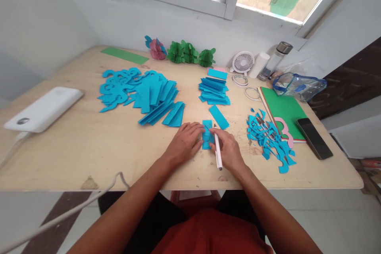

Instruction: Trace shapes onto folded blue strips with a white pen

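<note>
A folded blue paper strip (207, 135) with drawn curved lines lies upright near the table's front edge. My left hand (186, 141) rests flat at its left side, fingertips touching the paper and thumb apart from the fingers. At the strip's right side, my right hand (228, 147) holds a white pen (218, 152) and has its fingertips on the paper. The pen's dark end points toward me. Just beyond the strip lies another blue strip (219, 116), set aslant.
Blue cut-outs (117, 87) and folded blue strips (157, 97) are piled left, with a blue stack (213, 90) farther back. Blue scraps (270, 137), a phone (314, 138) and a green sheet (285, 107) lie right. A power bank (44, 109) sits far left; a small fan (243, 62) stands behind.
</note>
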A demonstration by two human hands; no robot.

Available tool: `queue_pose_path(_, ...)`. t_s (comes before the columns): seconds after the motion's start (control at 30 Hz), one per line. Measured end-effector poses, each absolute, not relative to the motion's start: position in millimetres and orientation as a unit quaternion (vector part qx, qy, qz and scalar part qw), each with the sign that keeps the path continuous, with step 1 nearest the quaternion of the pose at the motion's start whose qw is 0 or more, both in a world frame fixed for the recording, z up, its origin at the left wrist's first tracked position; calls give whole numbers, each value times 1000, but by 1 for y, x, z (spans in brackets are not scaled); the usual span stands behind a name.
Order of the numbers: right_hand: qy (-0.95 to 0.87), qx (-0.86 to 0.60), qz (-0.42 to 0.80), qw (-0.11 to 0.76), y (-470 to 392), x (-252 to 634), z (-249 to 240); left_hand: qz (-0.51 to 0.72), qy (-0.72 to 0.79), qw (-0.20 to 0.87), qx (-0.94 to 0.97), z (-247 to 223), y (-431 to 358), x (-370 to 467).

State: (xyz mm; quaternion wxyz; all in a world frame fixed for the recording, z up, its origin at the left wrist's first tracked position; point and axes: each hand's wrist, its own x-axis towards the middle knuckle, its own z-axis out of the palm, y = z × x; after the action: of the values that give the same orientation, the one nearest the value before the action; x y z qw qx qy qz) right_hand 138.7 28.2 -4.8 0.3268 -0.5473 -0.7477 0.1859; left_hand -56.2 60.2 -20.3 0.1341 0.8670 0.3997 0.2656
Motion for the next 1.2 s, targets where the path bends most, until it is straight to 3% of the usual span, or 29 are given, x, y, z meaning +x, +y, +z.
queue_pose_path(0.3, -820, -484, 105, 287, 29, 136, -6, 282, 396, 135, 863, -20, 60, -56)
queue_pose_path(0.8, -824, -471, 101, 298, 29, 139, -5, 290, 396, 129, 862, -22, 61, -56)
queue_pose_path(1.2, -848, -457, 83, 254, 25, 144, -2, 293, 383, 131, 867, -25, 63, -57)
